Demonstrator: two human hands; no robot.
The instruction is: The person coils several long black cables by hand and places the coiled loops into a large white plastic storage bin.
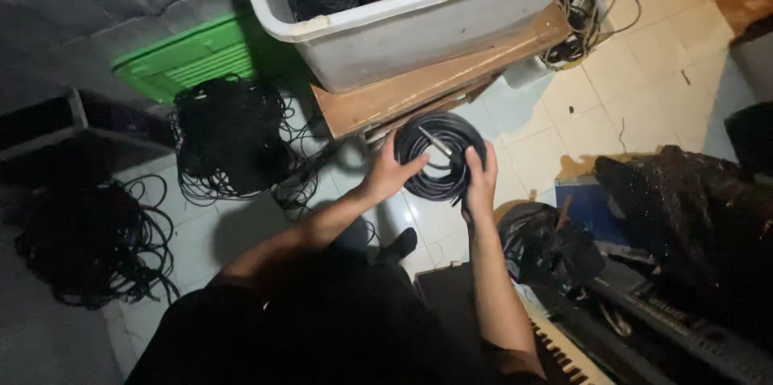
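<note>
The coiled black cable (440, 155) hangs above the tiled floor (644, 87), just in front of a wooden board (419, 91) bearing a white tub (419, 22) of more cables. The left hand (390, 173) clasps its left edge, and the right hand (481, 180) grips its right edge. A green panel (189, 59) lies to the left.
</note>
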